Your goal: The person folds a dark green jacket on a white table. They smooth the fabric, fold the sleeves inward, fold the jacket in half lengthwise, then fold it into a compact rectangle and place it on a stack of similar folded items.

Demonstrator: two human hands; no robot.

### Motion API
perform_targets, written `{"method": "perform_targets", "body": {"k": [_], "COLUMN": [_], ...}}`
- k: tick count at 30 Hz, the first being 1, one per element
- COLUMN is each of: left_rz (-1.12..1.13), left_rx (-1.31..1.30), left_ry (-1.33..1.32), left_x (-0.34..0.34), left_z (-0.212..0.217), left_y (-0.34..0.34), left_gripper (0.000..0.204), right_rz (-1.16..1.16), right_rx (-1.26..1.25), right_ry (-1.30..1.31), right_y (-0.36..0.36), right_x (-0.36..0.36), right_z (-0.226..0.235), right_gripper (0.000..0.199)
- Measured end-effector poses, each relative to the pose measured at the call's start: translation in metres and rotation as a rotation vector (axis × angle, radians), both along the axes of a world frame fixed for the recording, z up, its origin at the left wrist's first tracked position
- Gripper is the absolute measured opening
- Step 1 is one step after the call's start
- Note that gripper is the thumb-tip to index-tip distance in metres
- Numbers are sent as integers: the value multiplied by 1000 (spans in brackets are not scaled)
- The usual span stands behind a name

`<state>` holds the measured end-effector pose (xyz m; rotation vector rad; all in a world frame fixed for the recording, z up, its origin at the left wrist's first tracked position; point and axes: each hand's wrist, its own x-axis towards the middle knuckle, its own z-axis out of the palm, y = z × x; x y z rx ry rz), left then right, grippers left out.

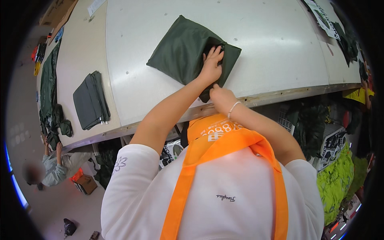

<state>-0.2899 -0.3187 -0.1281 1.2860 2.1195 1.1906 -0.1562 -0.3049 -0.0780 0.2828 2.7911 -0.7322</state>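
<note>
A folded dark green fabric piece (182, 50), flat and roughly square with a slightly shiny woven look, lies a little above the centre of the frame on a wide white counter (272, 44), its lower right corner running down to the counter's raw wooden front edge. The left hand (212, 64) lies on the right part of the fabric, palm down, fingers spread a little and pressing a darker fold near the piece's upper right corner; it grips nothing and simply holds the cloth flat. The right hand (222, 98), with a beaded bracelet at the wrist, sits at the lower tip of the fabric by the counter edge, fingers curled in, and seems to pinch the cloth there, though the pinch itself is hidden under the knuckles. The step in hand looks like folding or smoothing the piece into a neat packet: one hand anchors, the other works the near corner. The next move would seem to call for keeping the upper hand firm so the layers do not slide, while the near corner is drawn over evenly. At the left of the frame a second stack of folded dark grey-green cloth (91, 100) rests on a neighbouring beige counter (76, 52), well apart from both hands.
</note>
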Motion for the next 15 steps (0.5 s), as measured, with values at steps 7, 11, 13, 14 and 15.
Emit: {"method": "perform_targets", "body": {"k": [7,11,13,14,15], "left_rz": [86,151,41,-48,-257], "left_rx": [31,-207,-407,-408,-363], "left_ry": [47,596,617,631,695], "left_x": [8,30,29,29,20], "left_z": [0,-22,-3,19,41], "left_y": [6,11,21,17,14], "left_gripper": [49,41,42,43,47], "right_rz": [-21,33,-44,-26,-21], "right_rx": [-456,-337,-347,-334,-297], "right_ry": [314,305,346,333,302], "right_y": [17,35,54,64,74], "right_x": [11,23,25,26,31], "right_z": [40,37,49,60,63], "right_gripper": [8,7,7,7,7]}}
